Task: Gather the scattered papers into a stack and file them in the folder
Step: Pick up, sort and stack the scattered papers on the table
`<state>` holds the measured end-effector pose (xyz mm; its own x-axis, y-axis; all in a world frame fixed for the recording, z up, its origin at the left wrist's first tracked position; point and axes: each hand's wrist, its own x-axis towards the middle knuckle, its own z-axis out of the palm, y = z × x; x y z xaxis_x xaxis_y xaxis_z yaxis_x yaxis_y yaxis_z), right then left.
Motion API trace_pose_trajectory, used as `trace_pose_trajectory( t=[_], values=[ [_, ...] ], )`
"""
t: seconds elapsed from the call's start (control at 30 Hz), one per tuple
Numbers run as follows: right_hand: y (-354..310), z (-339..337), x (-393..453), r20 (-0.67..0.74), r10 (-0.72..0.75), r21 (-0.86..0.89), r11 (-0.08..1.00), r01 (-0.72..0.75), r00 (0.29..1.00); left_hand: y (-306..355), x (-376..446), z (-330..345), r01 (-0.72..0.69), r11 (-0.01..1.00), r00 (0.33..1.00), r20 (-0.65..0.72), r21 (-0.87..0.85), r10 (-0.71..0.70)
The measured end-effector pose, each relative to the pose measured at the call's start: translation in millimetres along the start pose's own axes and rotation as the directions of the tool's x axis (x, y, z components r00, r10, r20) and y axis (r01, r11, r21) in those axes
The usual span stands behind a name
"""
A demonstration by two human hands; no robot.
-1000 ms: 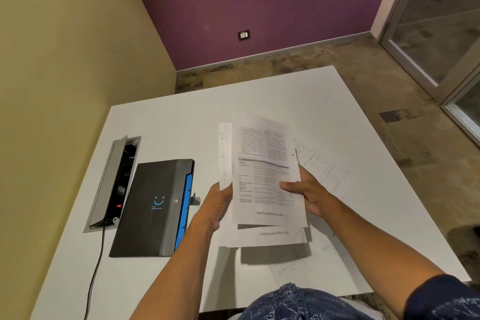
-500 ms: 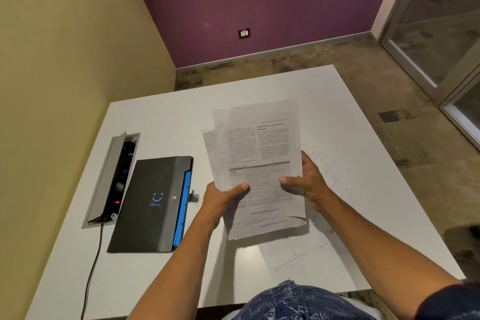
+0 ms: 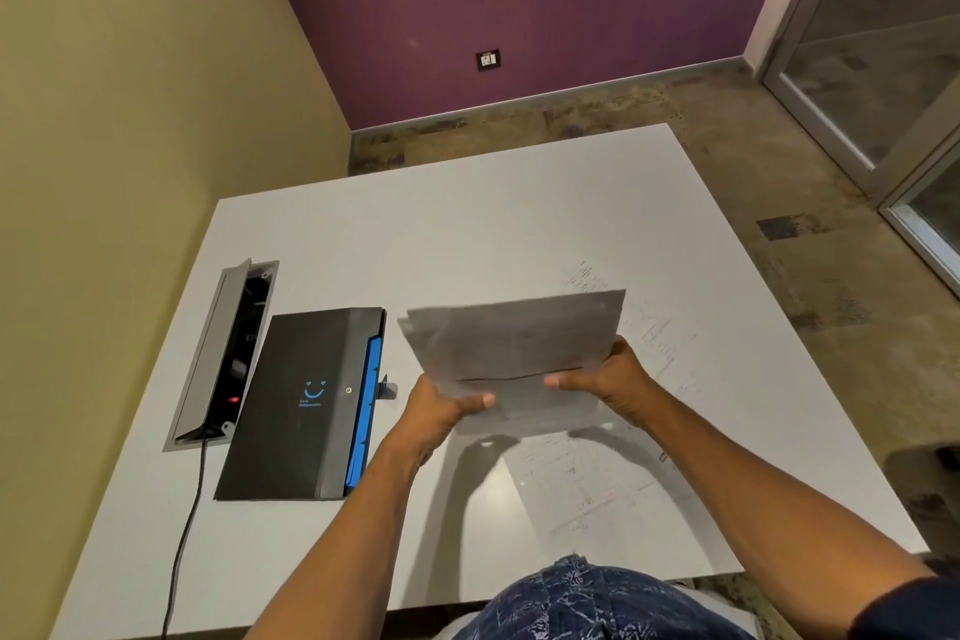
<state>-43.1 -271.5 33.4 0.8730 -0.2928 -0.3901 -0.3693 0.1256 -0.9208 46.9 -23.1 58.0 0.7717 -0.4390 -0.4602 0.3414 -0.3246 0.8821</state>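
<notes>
I hold a bundle of papers (image 3: 511, 343) above the white table (image 3: 467, 234), tilted up so that its shaded face looks at me. My left hand (image 3: 441, 411) grips its lower left edge, thumb on the near face. My right hand (image 3: 610, 379) grips the lower right edge the same way. A black folder (image 3: 301, 405) with a blue spine edge and a smiley logo lies shut on the table to the left of my hands. More printed sheets (image 3: 602, 489) lie flat on the table under and to the right of the bundle.
An open grey cable box (image 3: 223, 353) is set into the table left of the folder, with a black cord (image 3: 182, 535) trailing off the near edge. A yellow wall stands close on the left, and a glass door (image 3: 893, 42) is at the far right.
The bundle tipped from lying face-up toward me to standing nearly on edge, so the print is no longer readable. Both hands stayed on its lower edge.
</notes>
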Motion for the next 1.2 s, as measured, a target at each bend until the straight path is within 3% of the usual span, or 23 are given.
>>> trace_pose_trajectory(
  t=[0.27,0.53,0.67,0.77,0.83,0.93,1.03,1.2],
  values=[
    [14.1,-0.8,-6.6,0.085,0.049,-0.113,0.993,-0.040,0.995,-19.9,0.7,-0.5,0.010,0.998,1.000,0.019,0.057,-0.011],
    [2.0,5.5,1.3,0.009,0.034,-0.011,0.999,-0.034,0.999,-10.5,3.6,-4.9,-0.031,0.995,1.000,0.001,0.098,0.031],
    [1.7,8.8,7.8,-0.010,-0.057,-0.167,0.984,0.055,0.998,-5.2,2.0,-6.9,0.008,0.997,0.998,-0.057,0.070,-0.004],
    [23.6,2.4,10.6,-0.089,-0.007,-0.246,0.969,-0.015,0.996,-8.4,-1.8,-10.6,0.058,0.998,0.994,-0.094,0.029,-0.055],
    [44.8,-8.5,6.6,-0.176,0.053,-0.447,0.886,-0.127,0.983,-16.6,-4.5,-15.6,0.103,0.995,0.990,-0.099,-0.003,-0.102],
    [76.0,-29.2,-5.1,-0.266,0.043,-0.816,0.521,-0.249,0.963,-34.1,-7.7,-26.2,0.180,0.984,0.975,-0.133,-0.005,-0.179],
    [89.7,-42.7,-19.2,-0.209,0.117,-0.936,0.264,-0.233,0.971,-47.5,-9.7,-35.9,0.235,0.972,0.956,-0.177,-0.022,-0.235],
    [88.6,-45.2,-21.0,-0.174,0.139,-0.968,0.155,-0.195,0.975,-55.5,-11.5,-41.5,0.264,0.964,0.945,-0.188,-0.042,-0.267]
  ],
)
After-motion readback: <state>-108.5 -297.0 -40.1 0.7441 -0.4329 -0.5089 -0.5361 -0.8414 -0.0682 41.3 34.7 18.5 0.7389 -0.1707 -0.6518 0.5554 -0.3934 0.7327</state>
